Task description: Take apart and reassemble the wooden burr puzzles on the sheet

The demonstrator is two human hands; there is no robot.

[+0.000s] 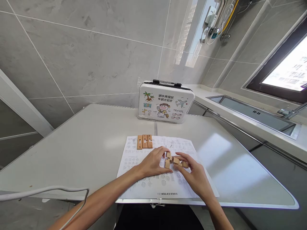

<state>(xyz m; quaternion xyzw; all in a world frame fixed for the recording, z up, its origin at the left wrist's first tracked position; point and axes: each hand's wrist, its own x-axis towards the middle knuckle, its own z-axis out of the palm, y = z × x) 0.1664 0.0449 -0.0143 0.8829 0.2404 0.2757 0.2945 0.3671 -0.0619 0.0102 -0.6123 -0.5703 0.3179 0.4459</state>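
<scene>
Head view: left hand [153, 162] pinches a notched pale-wood bar [167, 164] pointing forward. Right hand [194, 172] grips another such bar [176, 160] crosswise beside it.

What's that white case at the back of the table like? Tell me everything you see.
The white case looks like hard plastic, with a black handle on top. Its front shows a cartoon cow, a palm tree, an airplane, Chinese lettering and "TRAVEL". Seemingly shut, it stands upright on the table, with clear wrapping showing at its edges.
</scene>
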